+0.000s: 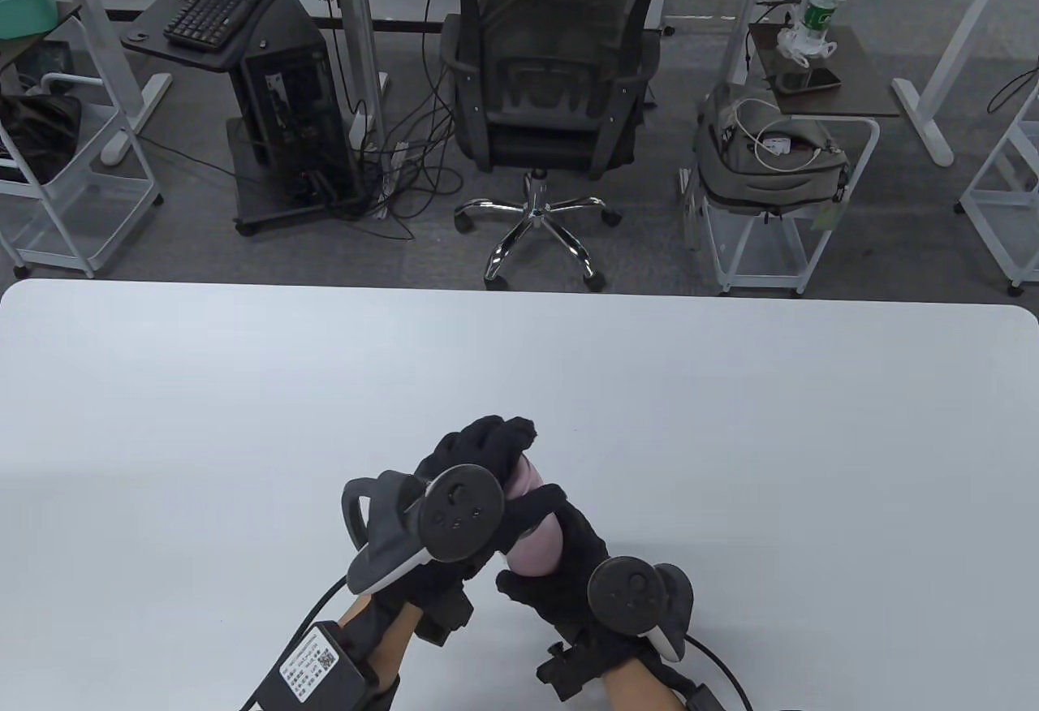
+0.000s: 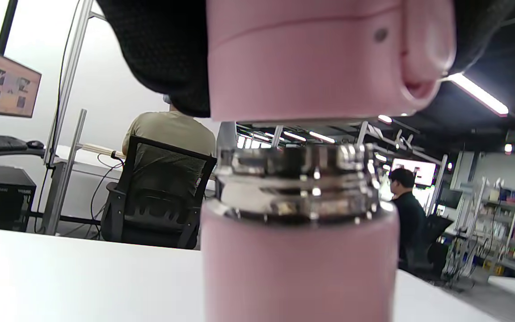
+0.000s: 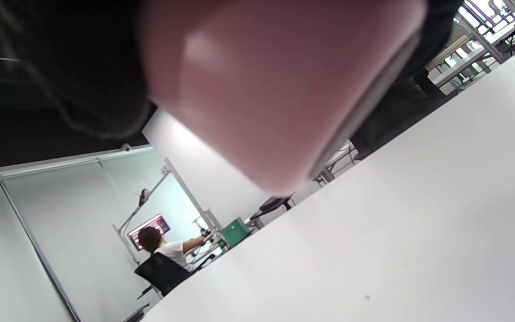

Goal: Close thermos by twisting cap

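Observation:
A pink thermos body (image 1: 542, 550) is tilted above the white table (image 1: 730, 419), and my right hand (image 1: 532, 540) grips it around its side. My left hand (image 1: 487, 451) grips the pink cap (image 1: 526, 477) from above. In the left wrist view the cap (image 2: 311, 62), held by my gloved fingers (image 2: 168, 58), hovers just over the thermos's shiny steel threaded neck (image 2: 297, 183). A narrow gap shows between them and the threads are bare. The right wrist view shows the pink body (image 3: 266, 89) close up, its base off the table (image 3: 373, 246).
Beyond the table's far edge stand an office chair (image 1: 552, 86) with a person seated, a computer cart (image 1: 268, 94) and a side cart with a bag (image 1: 771, 151). The hands' cables (image 1: 316, 605) trail toward the table's near edge.

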`<action>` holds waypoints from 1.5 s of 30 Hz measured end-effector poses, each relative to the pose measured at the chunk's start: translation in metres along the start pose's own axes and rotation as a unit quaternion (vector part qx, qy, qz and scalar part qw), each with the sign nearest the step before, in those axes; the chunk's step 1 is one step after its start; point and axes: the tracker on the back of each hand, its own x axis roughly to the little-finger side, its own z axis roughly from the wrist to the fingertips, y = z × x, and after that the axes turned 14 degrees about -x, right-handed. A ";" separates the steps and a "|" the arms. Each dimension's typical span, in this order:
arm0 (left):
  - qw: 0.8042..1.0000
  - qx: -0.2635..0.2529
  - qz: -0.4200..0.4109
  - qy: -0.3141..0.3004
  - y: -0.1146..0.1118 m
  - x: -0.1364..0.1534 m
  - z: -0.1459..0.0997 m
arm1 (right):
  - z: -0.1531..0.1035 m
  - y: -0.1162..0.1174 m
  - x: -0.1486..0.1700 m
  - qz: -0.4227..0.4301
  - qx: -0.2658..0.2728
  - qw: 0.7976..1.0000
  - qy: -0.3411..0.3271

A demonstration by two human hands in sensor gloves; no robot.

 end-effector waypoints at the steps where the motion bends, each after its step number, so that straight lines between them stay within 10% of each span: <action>1: 1.000 0.006 0.002 -0.001 -0.003 -0.001 0.000 | 0.000 0.000 0.000 -0.001 0.001 1.000 -0.001; 31: 0.997 0.048 -0.057 -0.035 -0.017 0.015 -0.005 | -0.001 -0.004 0.002 -0.029 0.005 1.000 0.007; 45: 0.968 0.161 -0.142 -0.132 -0.012 0.028 0.007 | 0.001 -0.001 0.001 -0.021 -0.027 0.999 -0.019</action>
